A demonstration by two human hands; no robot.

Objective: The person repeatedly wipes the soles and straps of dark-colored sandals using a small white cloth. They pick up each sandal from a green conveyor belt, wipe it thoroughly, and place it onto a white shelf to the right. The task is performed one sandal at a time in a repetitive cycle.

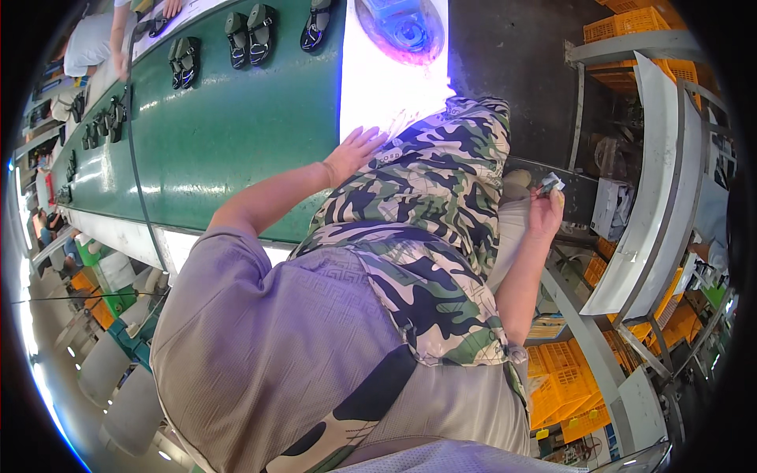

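My left hand (pixel 355 151) lies with fingers spread at the edge of a brightly lit white surface (pixel 386 87), touching the top of my camouflage apron (pixel 426 236). It holds nothing. My right hand (pixel 546 211) is raised at the right side of the apron. Its fingers pinch a small grey and white object (pixel 550 184), too small to identify. A green conveyor belt (pixel 229 134) runs to the left of my left hand. Several pairs of dark sandals (pixel 251 33) lie on it.
A blue and purple machine part (pixel 398 27) sits at the top of the white surface. Another person in a white shirt (pixel 91 43) works at the belt's far left. Orange crates (pixel 631 27) and a curved white metal rack (pixel 654 205) stand on the right, with more orange crates (pixel 564 386) below.
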